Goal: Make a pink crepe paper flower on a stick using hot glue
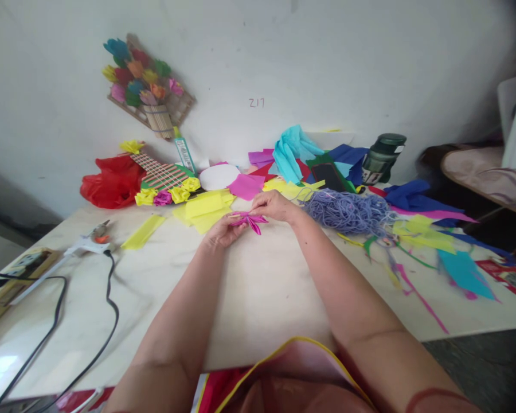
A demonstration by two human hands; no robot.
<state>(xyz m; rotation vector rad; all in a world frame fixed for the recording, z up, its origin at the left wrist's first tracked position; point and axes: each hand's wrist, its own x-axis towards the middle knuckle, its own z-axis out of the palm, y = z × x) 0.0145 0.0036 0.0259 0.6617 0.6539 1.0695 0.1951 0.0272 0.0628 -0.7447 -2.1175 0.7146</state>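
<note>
Both hands meet over a small folded magenta paper piece [249,221] lying on the pale worktop [262,287], just in front of the stack of yellow paper sheets [206,205]. The left hand [223,231] pinches the piece's near-left end between curled fingers, and the right hand [275,205] closes narrowly on its far-right end, so the pleated strips fan out between them. To the right of the magenta piece lies a heap of lilac yarn [348,211]; well to its left a glue gun [90,241] rests with its black cord trailing. For a clean result, I judge it best to keep the pinch tight at the centre, so the pleats stay stacked, and spread the petals evenly without tearing the thin paper.
</note>
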